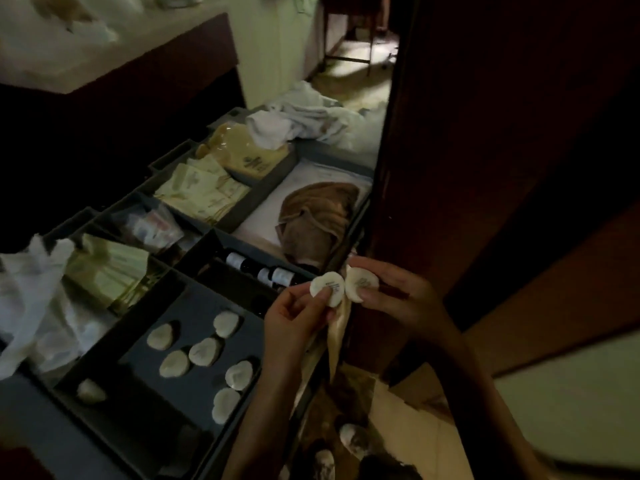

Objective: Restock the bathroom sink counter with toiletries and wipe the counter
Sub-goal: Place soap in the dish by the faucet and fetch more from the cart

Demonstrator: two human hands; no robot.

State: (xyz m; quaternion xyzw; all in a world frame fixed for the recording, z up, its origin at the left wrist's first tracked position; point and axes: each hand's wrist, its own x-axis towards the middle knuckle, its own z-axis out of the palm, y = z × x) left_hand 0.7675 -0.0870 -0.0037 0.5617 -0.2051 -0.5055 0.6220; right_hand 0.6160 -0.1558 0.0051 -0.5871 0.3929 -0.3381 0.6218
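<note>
Both hands work near, right of centre, at the tray's right edge. Left hand (298,317): fingers clamped on left soap (327,287), a pale round disc, printed face up. Right hand (398,296): fingers clamped on right soap (362,284), same kind, tilted. The disc edges are just beside each other; I cannot tell whether they touch. Yellowish cloth (337,330) hangs below the left hand; I cannot tell how it is held.

Tray (201,299): grey, divided into compartments.
- Near compartment: several loose soaps (204,351) lying flat, mostly apart.
- Next compartment, farther: dark bottles (273,275) with white labels, lying down, just left of the held discs.
- Far right compartment: brown towel (318,216), bunched.
- Far left compartments: pale packets (204,192).

White cloths (301,119) are heaped at the far end. Dark door (485,133) stands on the right.
</note>
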